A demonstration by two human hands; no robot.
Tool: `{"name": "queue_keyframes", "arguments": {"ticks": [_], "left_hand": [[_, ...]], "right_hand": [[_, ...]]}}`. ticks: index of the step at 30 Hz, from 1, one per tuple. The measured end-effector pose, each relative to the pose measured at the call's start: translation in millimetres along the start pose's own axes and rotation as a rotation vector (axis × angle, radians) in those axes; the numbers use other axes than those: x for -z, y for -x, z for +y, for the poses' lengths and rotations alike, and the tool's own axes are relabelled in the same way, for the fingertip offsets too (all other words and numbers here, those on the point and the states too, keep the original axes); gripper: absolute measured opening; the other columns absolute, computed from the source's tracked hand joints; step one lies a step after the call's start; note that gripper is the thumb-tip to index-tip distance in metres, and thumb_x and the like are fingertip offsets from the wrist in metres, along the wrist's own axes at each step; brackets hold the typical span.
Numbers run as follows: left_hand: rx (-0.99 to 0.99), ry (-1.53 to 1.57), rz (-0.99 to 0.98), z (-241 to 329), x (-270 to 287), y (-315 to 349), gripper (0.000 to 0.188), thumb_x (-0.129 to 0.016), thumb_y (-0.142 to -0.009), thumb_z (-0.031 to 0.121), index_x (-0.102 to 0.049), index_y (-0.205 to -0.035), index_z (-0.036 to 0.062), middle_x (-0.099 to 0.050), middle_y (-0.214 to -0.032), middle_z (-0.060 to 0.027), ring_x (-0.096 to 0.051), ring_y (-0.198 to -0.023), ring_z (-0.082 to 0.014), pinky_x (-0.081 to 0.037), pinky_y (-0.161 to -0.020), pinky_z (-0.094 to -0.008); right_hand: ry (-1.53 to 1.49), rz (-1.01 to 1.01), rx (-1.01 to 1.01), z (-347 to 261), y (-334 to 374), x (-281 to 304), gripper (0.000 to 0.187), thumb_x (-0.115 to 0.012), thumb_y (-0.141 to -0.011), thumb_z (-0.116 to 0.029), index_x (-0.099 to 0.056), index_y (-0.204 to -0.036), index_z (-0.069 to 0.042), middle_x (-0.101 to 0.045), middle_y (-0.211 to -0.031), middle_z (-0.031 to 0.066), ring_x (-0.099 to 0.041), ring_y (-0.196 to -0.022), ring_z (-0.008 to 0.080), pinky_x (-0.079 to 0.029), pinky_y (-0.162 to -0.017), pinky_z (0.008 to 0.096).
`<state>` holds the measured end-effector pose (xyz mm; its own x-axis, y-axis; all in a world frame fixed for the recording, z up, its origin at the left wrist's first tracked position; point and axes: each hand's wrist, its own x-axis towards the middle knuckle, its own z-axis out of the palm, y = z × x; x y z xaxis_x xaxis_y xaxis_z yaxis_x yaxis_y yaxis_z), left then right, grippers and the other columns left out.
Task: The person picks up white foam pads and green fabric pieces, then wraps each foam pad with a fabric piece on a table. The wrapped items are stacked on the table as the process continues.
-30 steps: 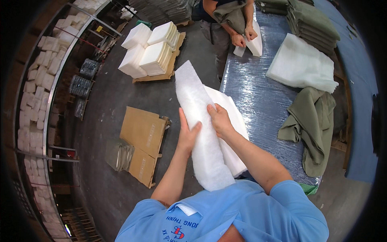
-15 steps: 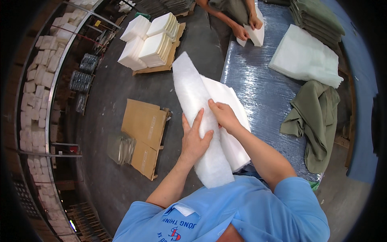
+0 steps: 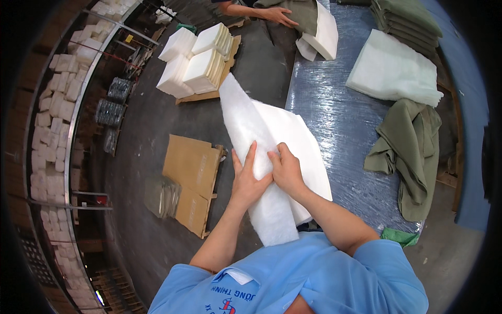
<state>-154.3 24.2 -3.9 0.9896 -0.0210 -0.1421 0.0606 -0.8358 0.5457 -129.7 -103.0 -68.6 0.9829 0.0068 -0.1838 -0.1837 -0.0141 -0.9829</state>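
Observation:
A white foam pad (image 3: 297, 138) stands on edge in front of my body, at the left side of the table. A strip of fluffy white batting (image 3: 239, 112) lies folded over its near-left edge, the lower end reaching my shirt. My left hand (image 3: 248, 178) grips the batting from the left, thumb toward the middle and fingers pointing up. Right beside it, my right hand (image 3: 286, 170) pinches batting and pad edge together, its thumb on the batting. The undersides of both hands' grip are hidden.
The table (image 3: 340, 141) has a shiny film cover. On it lie stacked batting sheets (image 3: 395, 68), a crumpled olive cloth cover (image 3: 410, 152) and folded olive covers (image 3: 405, 23). Across from me, a co-worker's hand (image 3: 280, 17) touches a partly covered foam pad (image 3: 323, 34). Foam stacks (image 3: 196, 60) and cardboard (image 3: 191, 178) sit left.
My right hand has slid down and left, closer to my left hand. The co-worker's covered foam pad has shifted, and one of their hands has moved left onto the olive cloth.

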Motion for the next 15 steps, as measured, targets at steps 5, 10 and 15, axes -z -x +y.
{"name": "queue_keyframes", "arguments": {"ticks": [5, 10, 15], "left_hand": [[-0.081, 0.326, -0.105, -25.9, 13.1, -19.3, 0.085, -0.067, -0.095, 0.033, -0.02, -0.164, 0.0167, -0.009, -0.167, -0.0252, -0.02, -0.153, -0.0379, -0.026, -0.121, -0.0449], [-0.04, 0.793, 0.05, -40.4, 9.0, -88.8, 0.065, -0.041, -0.109, 0.038, -0.016, -0.165, 0.0137, -0.013, -0.171, -0.0119, -0.02, -0.154, -0.0273, -0.023, -0.122, -0.0397], [-0.179, 0.183, 0.167, -57.6, 26.6, -156.9, 0.061, -0.047, -0.105, 0.025, -0.028, -0.162, 0.013, -0.014, -0.17, -0.0181, -0.019, -0.156, -0.0346, -0.023, -0.124, -0.0411]], "right_hand": [[0.066, 0.056, 0.125, 16.7, -3.6, 3.9, 0.024, -0.061, -0.101, -0.02, -0.046, -0.094, -0.002, -0.057, -0.063, 0.0206, -0.059, -0.055, 0.0311, -0.043, -0.055, 0.0423], [0.097, 0.026, 0.092, 22.6, -3.2, 3.5, 0.026, -0.063, -0.101, -0.021, -0.047, -0.095, -0.002, -0.057, -0.064, 0.0216, -0.059, -0.057, 0.0369, -0.044, -0.056, 0.0446], [0.067, 0.003, 0.105, 27.6, -6.2, -3.0, 0.027, -0.064, -0.1, -0.022, -0.047, -0.093, -0.002, -0.056, -0.065, 0.0218, -0.059, -0.058, 0.037, -0.044, -0.057, 0.0445]]}}
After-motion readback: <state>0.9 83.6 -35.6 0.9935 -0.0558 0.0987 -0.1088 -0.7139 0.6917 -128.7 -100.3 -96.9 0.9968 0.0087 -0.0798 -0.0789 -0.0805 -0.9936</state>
